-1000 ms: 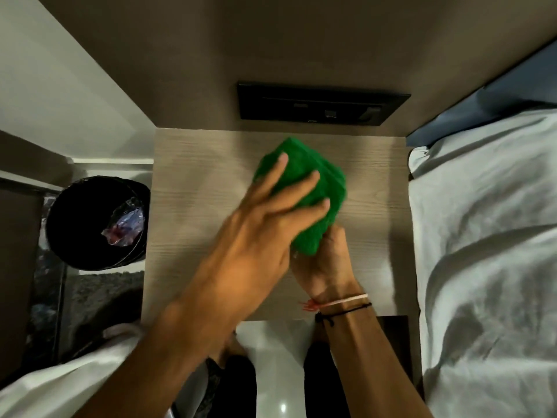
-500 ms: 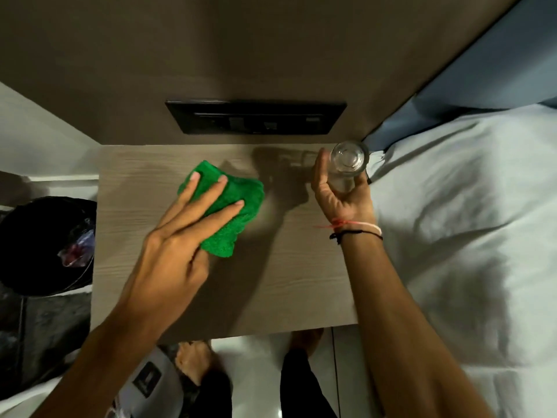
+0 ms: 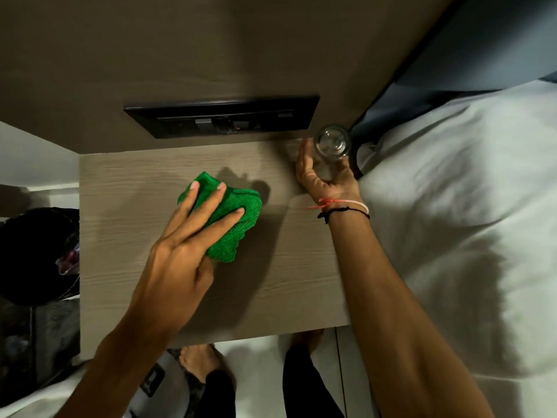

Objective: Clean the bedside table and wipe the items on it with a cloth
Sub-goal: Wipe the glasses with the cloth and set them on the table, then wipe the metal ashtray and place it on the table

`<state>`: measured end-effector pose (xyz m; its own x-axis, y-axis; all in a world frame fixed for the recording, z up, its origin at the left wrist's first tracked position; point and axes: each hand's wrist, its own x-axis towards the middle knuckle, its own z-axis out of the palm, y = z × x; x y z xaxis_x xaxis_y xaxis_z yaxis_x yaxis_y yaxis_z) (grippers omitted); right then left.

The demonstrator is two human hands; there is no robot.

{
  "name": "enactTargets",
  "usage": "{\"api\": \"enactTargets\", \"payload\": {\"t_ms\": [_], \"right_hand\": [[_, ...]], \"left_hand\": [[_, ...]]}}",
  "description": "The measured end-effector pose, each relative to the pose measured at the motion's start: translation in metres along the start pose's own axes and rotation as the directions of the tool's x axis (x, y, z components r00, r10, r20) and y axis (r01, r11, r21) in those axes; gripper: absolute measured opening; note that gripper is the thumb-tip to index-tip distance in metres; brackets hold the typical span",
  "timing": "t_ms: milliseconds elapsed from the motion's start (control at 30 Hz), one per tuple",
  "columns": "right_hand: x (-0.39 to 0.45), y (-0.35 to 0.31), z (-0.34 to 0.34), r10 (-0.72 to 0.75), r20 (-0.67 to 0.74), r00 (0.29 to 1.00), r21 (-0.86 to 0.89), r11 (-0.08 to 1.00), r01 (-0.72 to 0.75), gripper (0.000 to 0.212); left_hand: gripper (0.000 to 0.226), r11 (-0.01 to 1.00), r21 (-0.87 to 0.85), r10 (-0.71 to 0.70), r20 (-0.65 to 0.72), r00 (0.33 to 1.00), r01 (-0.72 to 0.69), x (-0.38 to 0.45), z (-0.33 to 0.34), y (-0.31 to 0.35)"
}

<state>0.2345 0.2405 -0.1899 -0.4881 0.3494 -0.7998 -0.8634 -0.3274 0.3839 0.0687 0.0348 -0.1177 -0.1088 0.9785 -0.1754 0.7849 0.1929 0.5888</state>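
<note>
A folded green cloth [image 3: 233,218] lies on the light wooden bedside table [image 3: 126,212], near its middle. My left hand [image 3: 184,254] presses flat on the cloth with fingers spread over it. My right hand [image 3: 324,173] grips a clear drinking glass [image 3: 332,143] at the table's back right corner, beside the bed. I cannot tell whether the glass rests on the table or is lifted just above it.
A black switch and socket panel [image 3: 223,117] is set in the brown wall behind the table. A black waste bin [image 3: 39,254] with a wrapper inside stands to the left. White bedding [image 3: 458,212] fills the right side. My feet show below the table's front edge.
One second ago both hands held the cloth together. My right hand has since carried the glass to the back right corner, and my left hand has slid the cloth slightly rightwards across the table.
</note>
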Motion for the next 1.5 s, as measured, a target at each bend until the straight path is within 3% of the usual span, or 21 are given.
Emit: {"api": "enactTargets", "payload": {"t_ms": [200,367,467,500,533,567,600,633,667,700,733,800,867,1067,1133,1200,1267,1333,1400,1433,1500], "right_hand": [[-0.008,0.007,-0.003,-0.06,-0.017,0.998,-0.218,0.974,0.055,0.067],[-0.067,0.005,-0.009,-0.042,0.001,0.999,-0.405,0.913,0.039,0.066],[-0.129,-0.01,-0.012,-0.298,0.137,0.945,-0.535,0.78,0.324,0.033],[-0.149,-0.018,-0.013,-0.449,0.233,0.862,-0.6,0.631,0.491,0.02],[-0.17,-0.026,-0.015,-0.616,0.343,0.709,-0.658,0.38,0.65,0.013],[-0.195,-0.041,-0.019,-0.753,0.454,0.476,-0.688,0.043,0.724,0.012],[-0.216,-0.056,-0.024,-0.803,0.557,0.211,-0.69,-0.305,0.656,0.015],[-0.236,-0.074,-0.031,-0.779,0.627,-0.016,-0.677,-0.555,0.484,0.021],[-0.25,-0.091,-0.039,-0.727,0.666,-0.168,-0.676,-0.683,0.278,0.028],[-0.264,-0.111,-0.047,-0.697,0.671,-0.253,-0.701,-0.708,0.087,0.036],[-0.272,-0.13,-0.055,-0.709,0.654,-0.266,-0.747,-0.661,-0.075,0.045],[-0.283,-0.166,-0.075,-0.797,0.572,-0.195,-0.804,-0.497,-0.327,0.06],[-0.286,-0.19,-0.096,-0.851,0.509,-0.13,-0.799,-0.412,-0.438,0.068],[-0.279,-0.201,-0.123,-0.788,0.593,-0.167,-0.73,-0.438,-0.525,0.062],[-0.283,-0.194,-0.119,-0.776,0.602,-0.188,-0.779,-0.518,-0.353,0.061],[-0.289,-0.176,-0.109,-0.729,0.661,-0.177,-0.733,-0.678,0.054,0.056],[-0.289,-0.147,-0.096,-0.71,0.69,-0.141,-0.6,-0.67,0.436,0.048],[-0.275,-0.112,-0.081,-0.723,0.69,0.042,-0.516,-0.45,0.728,0.049],[-0.251,-0.07,-0.064,-0.659,0.616,0.431,-0.485,0.113,0.867,0.055],[-0.239,-0.05,-0.06,-0.548,0.564,0.617,-0.476,0.395,0.786,0.058],[-0.211,-0.005,-0.055,-0.339,0.511,0.79,-0.501,0.629,0.594,0.06]], "left_hand": [[0.077,0.998,-0.03,0.05,-0.137,0.989,-0.055,0.021,-0.001,0.037],[0.077,0.967,-0.049,0.236,-0.216,0.947,-0.252,0.04,-0.012,0.083],[0.079,0.928,-0.027,0.358,-0.218,0.908,-0.372,0.054,-0.009,0.124],[0.08,0.914,-0.028,0.39,-0.21,0.897,-0.404,0.059,-0.006,0.139],[0.082,0.899,-0.022,0.425,-0.203,0.882,-0.438,0.061,-0.001,0.153],[0.083,0.875,-0.014,0.474,-0.187,0.861,-0.484,0.064,0.007,0.171],[0.083,0.847,-0.002,0.523,-0.17,0.835,-0.531,0.065,0.017,0.188],[0.082,0.816,0.015,0.574,-0.146,0.806,-0.578,0.067,0.028,0.206],[0.08,0.785,0.029,0.616,-0.128,0.777,-0.618,0.068,0.038,0.221],[0.078,0.755,0.037,0.655,-0.111,0.748,-0.655,0.069,0.051,0.238],[0.075,0.729,0.038,0.683,-0.093,0.724,-0.683,0.071,0.062,0.252],[0.072,0.688,0.024,0.725,-0.049,0.687,-0.725,0.072,0.084,0.276],[0.067,0.666,0.003,0.746,-0.017,0.666,-0.746,0.07,0.103,0.296],[0.061,0.656,-0.036,0.755,0.002,0.656,-0.754,0.064,0.122,0.311],[0.067,0.682,-0.044,0.731,-0.007,0.683,-0.73,0.062,0.116,0.304],[0.076,0.725,-0.061,0.686,-0.036,0.727,-0.687,0.062,0.103,0.295],[0.081,0.768,-0.091,0.629,-0.085,0.773,-0.634,0.063,0.088,0.284],[0.087,0.819,-0.116,0.544,-0.155,0.825,-0.562,0.061,0.065,0.265],[0.089,0.86,-0.123,0.461,-0.228,0.858,-0.495,0.06,0.036,0.238],[0.088,0.877,-0.125,0.426,-0.246,0.87,-0.465,0.059,0.025,0.225],[0.087,0.917,-0.115,0.344,-0.261,0.902,-0.383,0.056,-0.001,0.194]]}}
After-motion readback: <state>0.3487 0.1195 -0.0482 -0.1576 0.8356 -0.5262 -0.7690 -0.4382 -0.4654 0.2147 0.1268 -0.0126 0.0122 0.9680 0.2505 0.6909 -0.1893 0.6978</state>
